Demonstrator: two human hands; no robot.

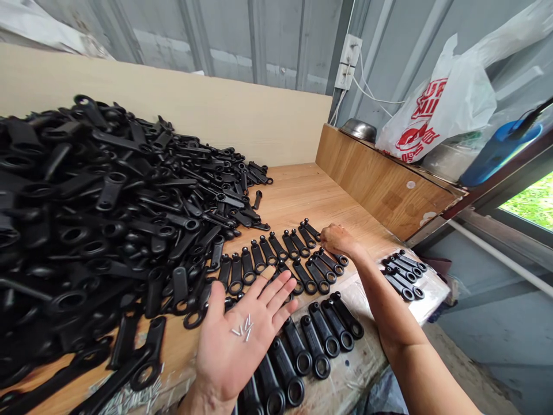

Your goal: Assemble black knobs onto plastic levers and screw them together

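Observation:
My left hand (242, 334) lies palm up with its fingers stretched out. Several small silver metal pins (247, 328) rest loose on the palm. At the far right end of the rows, my right hand (339, 239) has its fingers pinched together, close to the black lever-like parts (319, 262). Whatever is between those fingertips is hidden. Each black part has a ring at one end and a small knob at the other. A nearer row of the same black parts (317, 346) runs along the table's front edge, partly covered by my left hand.
A large heap of black parts (112, 190) fills the table's left side. Loose metal pins (129, 397) lie at the front left. More black parts (404, 274) sit on plastic at the right. A wooden box (367, 178) carries a metal bowl (358, 130) and a plastic bag (440, 109).

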